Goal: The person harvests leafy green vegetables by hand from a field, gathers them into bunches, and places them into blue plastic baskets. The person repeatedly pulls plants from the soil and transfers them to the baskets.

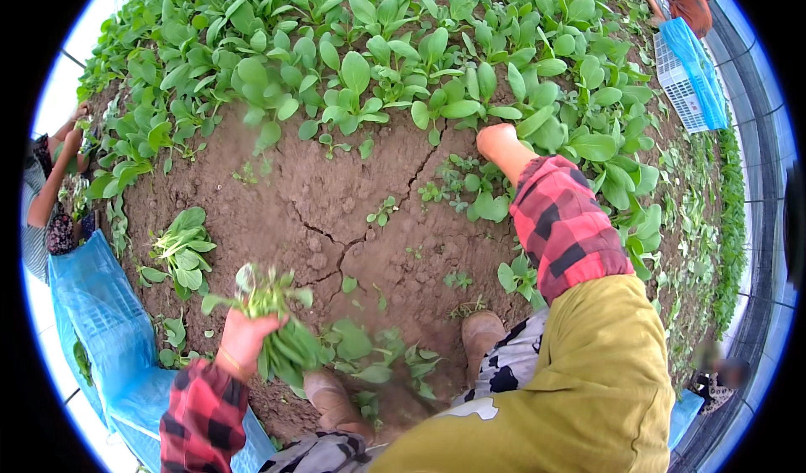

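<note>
My left hand (pixel 244 339) grips a bunch of leafy greens (pixel 288 347). Its leaves hang downward, and the stem ends stick up above my fist. Farther out, my right hand (pixel 499 143) reaches low among the growing greens (pixel 356 76), at the front edge of the planted bed. Broad leaves lie against that hand and its fingers are mostly hidden, so whether it grasps a stem cannot be made out. A separate pile of picked greens (pixel 186 249) rests on the soil beyond my left hand.
Cracked bare soil (pixel 334 183) bears small weeds and loose leaves between my boots (pixel 334 404) and the bed. Blue plastic sheeting (pixel 119 322) covers a crate at left. Another person's arm (pixel 53 167) shows there. At upper right, a person (pixel 689 7) is near a white crate (pixel 677 89).
</note>
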{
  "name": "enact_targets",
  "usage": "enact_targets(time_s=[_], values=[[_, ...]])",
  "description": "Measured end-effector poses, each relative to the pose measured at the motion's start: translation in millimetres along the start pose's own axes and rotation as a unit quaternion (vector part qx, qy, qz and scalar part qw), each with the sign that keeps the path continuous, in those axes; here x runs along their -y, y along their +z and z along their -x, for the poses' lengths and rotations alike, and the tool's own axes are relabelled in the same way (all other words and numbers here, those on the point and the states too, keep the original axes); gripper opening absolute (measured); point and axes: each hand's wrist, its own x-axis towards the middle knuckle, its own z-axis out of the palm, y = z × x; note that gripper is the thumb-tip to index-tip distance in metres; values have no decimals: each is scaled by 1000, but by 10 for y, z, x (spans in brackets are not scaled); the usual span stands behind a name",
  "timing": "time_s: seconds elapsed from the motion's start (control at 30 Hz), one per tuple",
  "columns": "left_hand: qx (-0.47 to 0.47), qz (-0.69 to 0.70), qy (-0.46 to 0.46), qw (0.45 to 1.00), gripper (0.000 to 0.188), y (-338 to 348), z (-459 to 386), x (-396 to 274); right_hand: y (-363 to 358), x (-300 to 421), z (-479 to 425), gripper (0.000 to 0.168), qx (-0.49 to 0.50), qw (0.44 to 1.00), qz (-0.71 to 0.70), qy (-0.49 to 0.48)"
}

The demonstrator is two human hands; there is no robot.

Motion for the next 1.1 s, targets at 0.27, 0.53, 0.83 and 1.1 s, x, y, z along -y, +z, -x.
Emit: enact_targets(time_s=[0.27, 0.53, 0.83, 1.1], values=[[32, 160, 35, 986, 26, 1115, -816, 142, -346, 65, 612, 16, -226, 967, -11, -118], [-31, 369, 188, 910, 37, 2055, -1004, 866, -44, 1266, 1528, 41, 22, 596, -747, -292], [37, 368, 61, 927, 30, 1696, -881, 1091, 342, 329, 813, 29, -131, 936, 216, -246], [74, 334, 36, 939, 30, 1865, -1001, 1070, 506, 98, 596, 21, 0, 985, 85, -150]])
